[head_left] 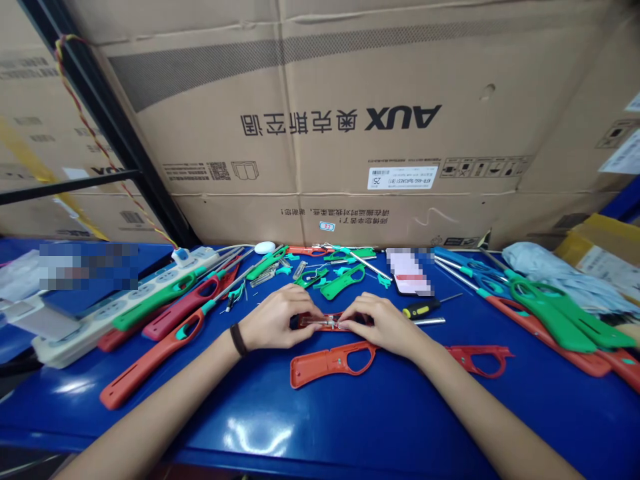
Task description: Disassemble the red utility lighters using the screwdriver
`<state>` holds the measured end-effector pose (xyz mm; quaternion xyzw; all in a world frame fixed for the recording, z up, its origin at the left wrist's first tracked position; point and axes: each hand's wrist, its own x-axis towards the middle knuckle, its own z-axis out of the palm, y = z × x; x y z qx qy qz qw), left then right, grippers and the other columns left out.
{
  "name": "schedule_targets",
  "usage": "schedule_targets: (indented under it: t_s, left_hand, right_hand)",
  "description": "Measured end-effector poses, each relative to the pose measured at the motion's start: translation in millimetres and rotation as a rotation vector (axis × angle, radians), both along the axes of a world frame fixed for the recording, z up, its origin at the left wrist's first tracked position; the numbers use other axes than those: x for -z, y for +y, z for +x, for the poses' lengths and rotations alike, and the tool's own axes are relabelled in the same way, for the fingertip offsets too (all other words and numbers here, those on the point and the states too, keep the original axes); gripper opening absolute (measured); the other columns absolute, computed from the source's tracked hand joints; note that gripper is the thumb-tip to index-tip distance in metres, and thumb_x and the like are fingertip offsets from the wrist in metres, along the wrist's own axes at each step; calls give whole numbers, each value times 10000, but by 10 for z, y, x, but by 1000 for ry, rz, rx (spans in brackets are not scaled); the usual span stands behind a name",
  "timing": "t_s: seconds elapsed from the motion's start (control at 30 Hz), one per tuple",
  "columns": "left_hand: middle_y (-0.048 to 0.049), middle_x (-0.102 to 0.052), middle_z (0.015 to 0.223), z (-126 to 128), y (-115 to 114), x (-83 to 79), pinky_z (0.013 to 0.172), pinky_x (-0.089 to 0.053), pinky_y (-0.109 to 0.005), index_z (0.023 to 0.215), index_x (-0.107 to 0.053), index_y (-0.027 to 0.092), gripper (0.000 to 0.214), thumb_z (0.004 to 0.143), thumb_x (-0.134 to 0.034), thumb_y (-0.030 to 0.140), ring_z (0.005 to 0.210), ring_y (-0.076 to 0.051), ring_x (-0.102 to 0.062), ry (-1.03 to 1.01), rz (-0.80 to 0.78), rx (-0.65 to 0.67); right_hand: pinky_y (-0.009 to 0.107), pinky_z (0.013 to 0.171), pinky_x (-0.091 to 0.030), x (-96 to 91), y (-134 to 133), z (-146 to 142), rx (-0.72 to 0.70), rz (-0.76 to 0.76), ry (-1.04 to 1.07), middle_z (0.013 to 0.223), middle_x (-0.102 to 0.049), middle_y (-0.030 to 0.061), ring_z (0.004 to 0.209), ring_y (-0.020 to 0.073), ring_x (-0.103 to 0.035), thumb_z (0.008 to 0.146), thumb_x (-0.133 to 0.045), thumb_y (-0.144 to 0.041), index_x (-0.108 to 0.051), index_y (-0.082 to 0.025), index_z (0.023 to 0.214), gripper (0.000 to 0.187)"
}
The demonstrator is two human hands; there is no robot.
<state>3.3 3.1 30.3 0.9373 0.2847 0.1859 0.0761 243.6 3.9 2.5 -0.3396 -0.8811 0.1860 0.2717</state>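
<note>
Both of my hands meet at the middle of the blue table (350, 427). My left hand (277, 319) and my right hand (381, 323) pinch a red lighter half-shell with a clear inner part (327, 322) between their fingertips. Just in front of them lies an empty orange handle shell (333, 362). A second red shell (477, 357) lies to the right, beside my right forearm. I wear a black band (238, 339) on my left wrist.
Long red and green stick lighters lie to the left (170, 313) and right (550, 320). Loose green parts (343, 280) and a yellow-black screwdriver (423, 308) sit behind my hands. A white power strip (107, 313) lies at left. A large cardboard box (350, 113) walls the back.
</note>
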Motion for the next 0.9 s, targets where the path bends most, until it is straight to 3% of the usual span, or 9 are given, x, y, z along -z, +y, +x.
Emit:
schedule_targets:
  t_s: [0.47, 0.9]
  left_hand:
    - [-27, -670, 835, -29, 23, -15, 811, -419, -348, 941, -666, 203, 156, 812, -585, 240, 798, -173, -586, -24, 75, -41]
    - [-30, -680, 1015, -24, 14, -16, 815, -454, -352, 991, -702, 273, 199, 850, -562, 262, 868, -179, -580, 41, 138, 70]
  right_hand:
    - [297, 745, -446, -66, -20, 26, 33, 25, -20, 839, -660, 18, 836, 165, -571, 871, -561, -264, -669, -233, 870, 112]
    - [291, 725, -451, -117, -92, -33, -20, 80, -150, 893, -595, 27, 871, 179, -538, 861, -578, -274, -676, -324, 1068, 234]
